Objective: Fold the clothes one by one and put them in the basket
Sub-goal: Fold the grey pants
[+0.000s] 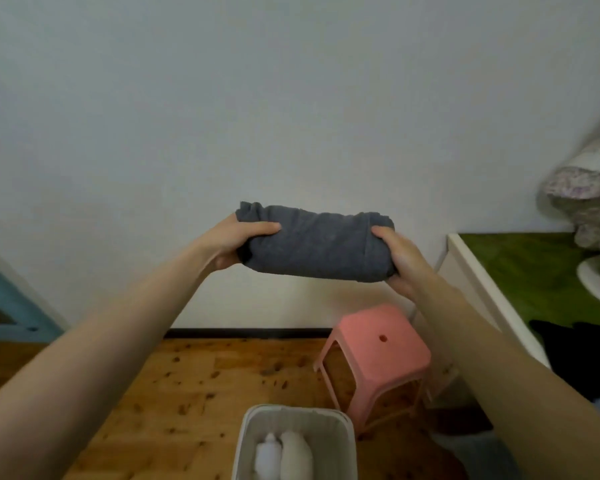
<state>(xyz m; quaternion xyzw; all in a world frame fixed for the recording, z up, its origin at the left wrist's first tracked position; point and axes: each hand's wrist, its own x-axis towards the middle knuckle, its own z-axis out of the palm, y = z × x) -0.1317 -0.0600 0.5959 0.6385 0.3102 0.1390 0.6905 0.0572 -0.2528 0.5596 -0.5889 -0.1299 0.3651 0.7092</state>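
A dark grey garment, folded into a thick roll, is held up in the air in front of the white wall. My left hand grips its left end, thumb on top. My right hand grips its right end with fingers curled round it. Below, at the bottom middle, stands a light grey basket on the wooden floor. Two rolled white pieces lie inside it.
A pink plastic stool stands right of the basket. At the right is a white-framed bed with a green cover, dark clothes on it and a floral bundle at its far end. A blue frame leans at left.
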